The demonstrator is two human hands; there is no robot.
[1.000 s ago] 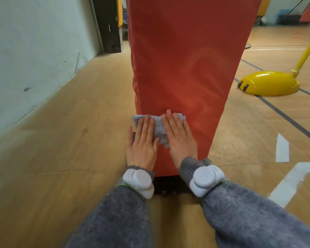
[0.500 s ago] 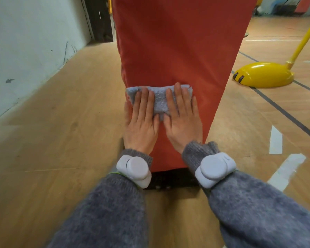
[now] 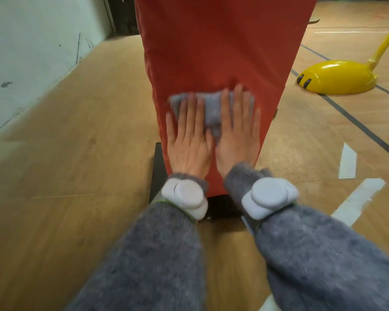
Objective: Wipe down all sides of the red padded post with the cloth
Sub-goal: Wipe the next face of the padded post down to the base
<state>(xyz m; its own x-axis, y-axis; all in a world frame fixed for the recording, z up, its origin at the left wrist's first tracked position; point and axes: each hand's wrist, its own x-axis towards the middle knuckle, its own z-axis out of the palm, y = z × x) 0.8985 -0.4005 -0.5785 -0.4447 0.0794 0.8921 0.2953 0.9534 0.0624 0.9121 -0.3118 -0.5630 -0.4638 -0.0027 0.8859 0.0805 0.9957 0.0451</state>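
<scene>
Low on the red padded post (image 3: 216,48), near its floor base, left hand (image 3: 188,144) and right hand (image 3: 237,140) press the grey cloth (image 3: 211,108) with fingers flat, spread, unclenched; even pressure and overlapping strokes should cover this face.

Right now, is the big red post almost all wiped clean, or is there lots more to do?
Probably lots more. Both hands, left hand and right hand, lie flat on the grey cloth, pressing it against the lower front of the red padded post. That front face is what is in hand. Nothing shows which parts are already clean, and the other sides are hidden, so they likely remain.
</scene>
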